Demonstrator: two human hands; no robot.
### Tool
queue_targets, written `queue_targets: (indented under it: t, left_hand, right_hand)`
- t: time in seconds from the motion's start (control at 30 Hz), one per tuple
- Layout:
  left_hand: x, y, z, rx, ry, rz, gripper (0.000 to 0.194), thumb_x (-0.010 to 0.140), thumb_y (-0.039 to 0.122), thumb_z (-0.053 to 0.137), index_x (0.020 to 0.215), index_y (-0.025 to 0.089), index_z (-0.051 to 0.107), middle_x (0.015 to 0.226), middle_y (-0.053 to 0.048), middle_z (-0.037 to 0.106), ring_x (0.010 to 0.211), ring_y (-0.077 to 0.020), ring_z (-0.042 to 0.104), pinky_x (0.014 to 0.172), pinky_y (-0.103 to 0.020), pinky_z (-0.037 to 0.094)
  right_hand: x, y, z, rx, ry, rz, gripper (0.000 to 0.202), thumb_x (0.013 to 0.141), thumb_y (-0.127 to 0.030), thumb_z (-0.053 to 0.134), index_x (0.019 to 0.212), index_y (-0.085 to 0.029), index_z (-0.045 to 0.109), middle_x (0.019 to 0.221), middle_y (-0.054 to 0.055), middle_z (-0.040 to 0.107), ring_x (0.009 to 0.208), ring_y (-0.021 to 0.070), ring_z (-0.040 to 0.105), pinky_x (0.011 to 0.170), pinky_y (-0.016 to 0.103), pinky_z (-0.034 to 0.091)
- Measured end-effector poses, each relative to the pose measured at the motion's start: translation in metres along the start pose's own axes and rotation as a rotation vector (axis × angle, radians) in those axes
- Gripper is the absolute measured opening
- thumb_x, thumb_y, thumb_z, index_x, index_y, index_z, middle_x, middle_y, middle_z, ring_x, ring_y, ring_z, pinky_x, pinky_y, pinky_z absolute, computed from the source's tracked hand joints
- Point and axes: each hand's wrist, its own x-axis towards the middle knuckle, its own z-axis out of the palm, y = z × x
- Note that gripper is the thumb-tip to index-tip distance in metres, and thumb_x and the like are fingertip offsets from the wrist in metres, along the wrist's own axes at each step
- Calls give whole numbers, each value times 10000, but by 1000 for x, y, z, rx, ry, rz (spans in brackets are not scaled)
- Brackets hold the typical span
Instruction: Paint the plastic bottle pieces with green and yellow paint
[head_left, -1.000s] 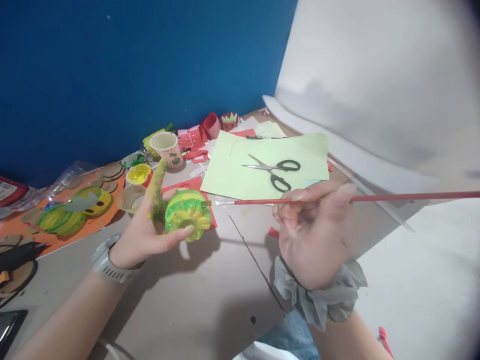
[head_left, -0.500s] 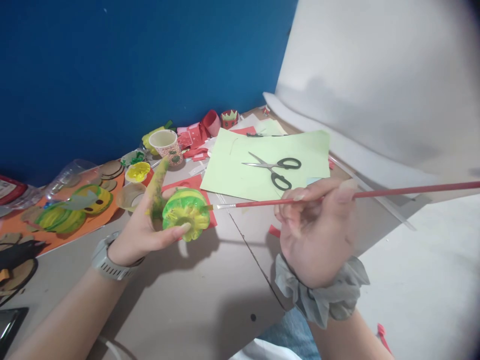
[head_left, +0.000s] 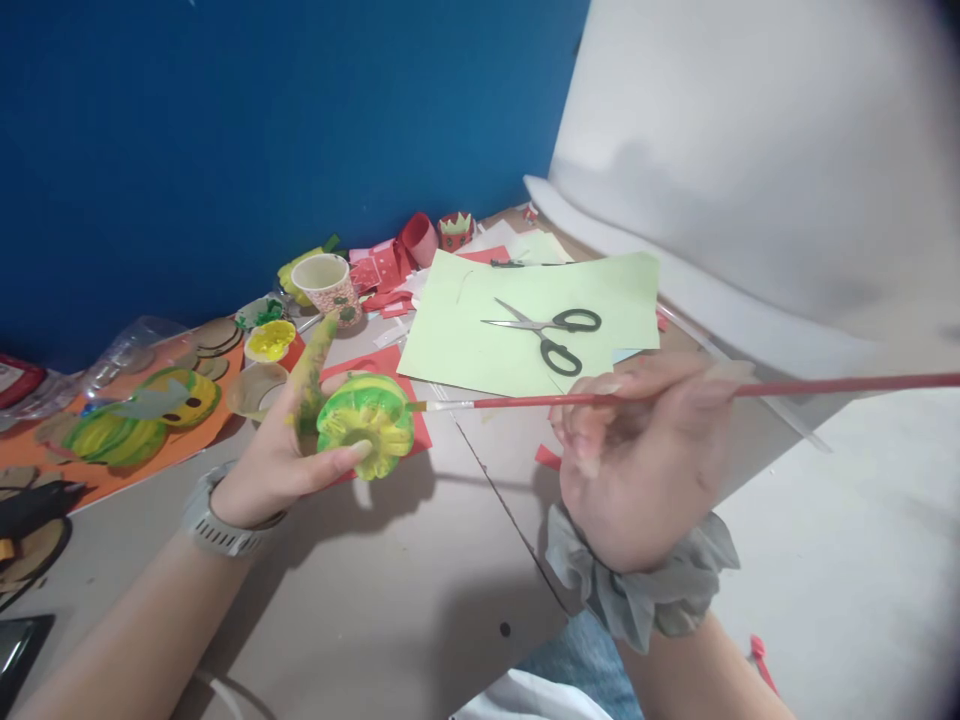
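Between the thumb and fingers of my left hand (head_left: 281,450) is a small ribbed, pumpkin-shaped piece (head_left: 384,440), painted in green and yellow stripes. My left index finger is smeared with yellow-green paint and points upward. My right hand (head_left: 641,460) pinches a red-handled paintbrush (head_left: 525,401) held nearly level. Its bristle tip meets the right side of the painted piece. Green paint marks the bristles. The back of the piece and the fingers behind it are hidden.
Scissors (head_left: 547,326) lie on light green paper (head_left: 465,340). At the back left stand a paper cup (head_left: 322,280) and a cup of yellow paint (head_left: 271,341). Painted pumpkin cutouts (head_left: 120,435) rest on orange paper (head_left: 217,432). Red paper (head_left: 390,362) lies behind the left hand.
The view has shifted slightly. My right hand has turned a little and the brush lies a bit flatter, its tip still at the piece's right side. Both hands keep their hold.
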Motion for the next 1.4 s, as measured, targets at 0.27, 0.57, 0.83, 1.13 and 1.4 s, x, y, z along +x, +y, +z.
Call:
queue_targets:
  t: [0.27, 0.57, 0.83, 1.13, 1.4]
  left_hand:
    - [1, -5, 3, -133, 115, -29, 931, 723, 287, 782, 1477, 402, 250, 1037, 69, 719, 869, -146, 710, 761, -243, 583]
    - [-2, -5, -4, -22, 38, -65, 952, 734, 231, 770, 1491, 398, 217, 1091, 53, 688, 833, -120, 696, 736, -196, 576]
    - [1, 5, -7, 42, -111, -112, 976, 789, 176, 720, 1520, 351, 99, 1042, -43, 660, 760, -139, 700, 642, -213, 585]
    - [2, 10, -10, 283, -282, -171, 1080, 777, 175, 716, 1520, 334, -52, 1040, -62, 714, 803, -171, 714, 684, -260, 597]
    - [1, 9, -12, 398, -307, -162, 1071, 765, 203, 715, 1528, 266, -34, 972, -78, 754, 783, -214, 718, 692, -304, 590]
  right_hand:
    - [-8, -4, 3, 74, -115, 53, 328, 1069, -360, 395, 888, -198, 615, 644, -8, 524, 449, 104, 522, 395, 220, 385]
    - [-7, -5, 1, -11, -130, 97, 373, 1067, -425, 385, 832, -192, 558, 547, -19, 472, 405, 95, 422, 390, 216, 316]
    - [-5, -1, -5, -1, -203, 112, 357, 1069, -398, 398, 835, -177, 554, 566, -13, 463, 392, 70, 378, 384, 197, 266]
    - [0, -5, -7, -22, -381, 292, 372, 1071, -391, 385, 806, -160, 507, 558, -25, 412, 430, 57, 362, 388, 162, 260]
    - [5, -6, -7, -42, -493, 277, 367, 1066, -380, 395, 805, -149, 506, 507, -30, 392, 421, 66, 356, 376, 140, 261]
